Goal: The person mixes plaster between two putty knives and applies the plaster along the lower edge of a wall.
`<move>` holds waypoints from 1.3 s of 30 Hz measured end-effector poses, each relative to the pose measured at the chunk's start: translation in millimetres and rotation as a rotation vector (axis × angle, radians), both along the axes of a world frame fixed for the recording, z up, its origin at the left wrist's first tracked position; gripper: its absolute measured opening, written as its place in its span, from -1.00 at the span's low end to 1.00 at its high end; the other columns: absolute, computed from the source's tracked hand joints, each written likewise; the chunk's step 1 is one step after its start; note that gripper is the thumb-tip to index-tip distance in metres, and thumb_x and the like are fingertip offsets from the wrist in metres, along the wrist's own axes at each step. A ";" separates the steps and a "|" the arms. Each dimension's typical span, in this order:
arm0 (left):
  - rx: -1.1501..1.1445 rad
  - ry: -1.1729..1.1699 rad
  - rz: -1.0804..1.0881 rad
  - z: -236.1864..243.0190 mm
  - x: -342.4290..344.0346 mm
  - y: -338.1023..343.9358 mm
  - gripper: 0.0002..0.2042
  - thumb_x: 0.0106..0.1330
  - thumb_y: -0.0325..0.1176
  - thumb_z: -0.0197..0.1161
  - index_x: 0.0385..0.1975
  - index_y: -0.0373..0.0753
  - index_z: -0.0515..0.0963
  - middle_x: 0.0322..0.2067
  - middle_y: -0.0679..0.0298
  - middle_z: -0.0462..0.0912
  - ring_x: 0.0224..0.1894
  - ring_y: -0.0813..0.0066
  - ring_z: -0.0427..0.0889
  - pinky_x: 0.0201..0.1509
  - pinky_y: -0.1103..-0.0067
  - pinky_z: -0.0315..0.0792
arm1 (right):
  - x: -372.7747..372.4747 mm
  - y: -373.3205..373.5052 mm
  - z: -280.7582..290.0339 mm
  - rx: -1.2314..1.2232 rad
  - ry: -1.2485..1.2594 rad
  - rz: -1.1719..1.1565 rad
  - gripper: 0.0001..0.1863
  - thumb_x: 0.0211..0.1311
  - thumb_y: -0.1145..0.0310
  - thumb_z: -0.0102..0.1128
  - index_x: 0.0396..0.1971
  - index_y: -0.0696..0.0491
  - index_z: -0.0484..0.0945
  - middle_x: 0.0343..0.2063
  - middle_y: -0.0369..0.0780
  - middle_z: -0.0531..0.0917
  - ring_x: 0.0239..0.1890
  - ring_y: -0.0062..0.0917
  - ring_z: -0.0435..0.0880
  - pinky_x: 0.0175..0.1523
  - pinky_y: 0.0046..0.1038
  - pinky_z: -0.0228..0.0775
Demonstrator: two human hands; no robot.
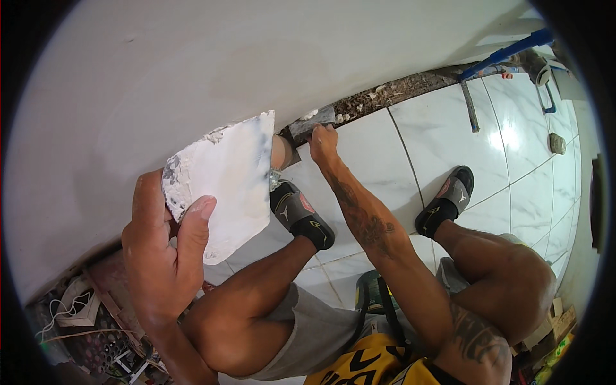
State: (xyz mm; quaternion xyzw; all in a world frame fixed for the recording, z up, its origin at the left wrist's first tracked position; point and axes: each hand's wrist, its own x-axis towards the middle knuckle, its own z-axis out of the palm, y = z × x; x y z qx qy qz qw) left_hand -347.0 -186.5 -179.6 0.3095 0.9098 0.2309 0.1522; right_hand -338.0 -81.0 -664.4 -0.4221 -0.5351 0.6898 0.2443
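Observation:
My left hand [167, 237] grips a flat, straight-edged board [234, 186] by its left side, thumb on top. The board is coated with white putty, thicker and rougher along its upper left edge. Down at the foot of the white wall [160, 70], my right hand [324, 144] is closed on a broad grey putty knife [314, 125]. A white dab of putty lies on the blade, by the bottom of the wall. The knife's handle is hidden in my fingers. Part of a tan object [280, 153] shows behind the board; its kind cannot be made out.
A gap with rubble [391, 93] runs between wall and white floor tiles [449, 122]. A blue pipe [507, 54], a dark strip [470, 106] and a stone-like lump [557, 144] are at right. My sandalled feet stand apart. Clutter with a white cable [64, 311] fills the lower left.

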 end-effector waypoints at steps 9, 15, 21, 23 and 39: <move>0.054 0.057 -0.049 -3.0 -4.0 -9.5 -0.74 0.30 -0.45 0.14 -0.07 -0.37 0.36 -0.58 0.25 0.52 -0.58 0.60 0.43 -0.45 0.63 0.35 | -21.8 13.5 -3.0 0.609 -0.159 0.239 -0.74 -0.15 0.36 0.39 -0.45 0.18 0.58 -0.48 -0.02 0.62 -0.28 -0.12 0.60 -0.22 -0.23 0.42; 0.030 -0.012 0.013 3.0 0.7 -5.2 -0.75 0.29 -0.48 0.13 -0.07 -0.38 0.36 -0.60 0.26 0.50 -0.57 0.64 0.41 -0.45 0.65 0.33 | -25.1 17.9 28.0 0.603 -0.304 0.254 -0.82 -0.01 0.40 0.29 -0.42 0.17 0.56 -0.43 -0.08 0.61 -0.26 -0.22 0.60 -0.16 -0.30 0.44; 0.043 0.002 0.006 3.9 1.1 -7.9 -0.74 0.30 -0.48 0.12 -0.06 -0.37 0.36 -0.60 0.26 0.51 -0.58 0.65 0.40 -0.47 0.66 0.32 | -27.4 13.7 157.0 -0.732 0.397 -0.323 -0.70 0.14 0.55 0.01 -0.09 0.21 0.37 -0.19 -0.13 0.47 -0.17 -0.34 0.51 -0.04 -0.27 0.44; 0.055 0.036 -0.001 0.5 1.1 -9.0 -0.75 0.30 -0.47 0.12 -0.06 -0.37 0.36 -0.59 0.25 0.51 -0.58 0.65 0.40 -0.47 0.66 0.32 | -21.8 11.9 176.7 -0.736 0.401 -0.293 -0.67 0.16 0.57 -0.06 -0.04 0.22 0.31 -0.15 -0.14 0.42 -0.16 -0.36 0.48 -0.03 -0.26 0.44; 0.050 0.033 -0.036 -1.6 -2.1 24.4 -0.78 0.35 -0.41 0.08 -0.09 -0.36 0.35 -0.44 0.25 0.51 -0.44 0.65 0.40 -0.33 0.64 0.34 | 81.5 27.7 115.2 -0.825 0.471 -0.261 -0.72 0.17 0.58 -0.07 -0.09 0.25 0.33 -0.22 -0.11 0.51 -0.17 -0.34 0.56 0.01 -0.22 0.45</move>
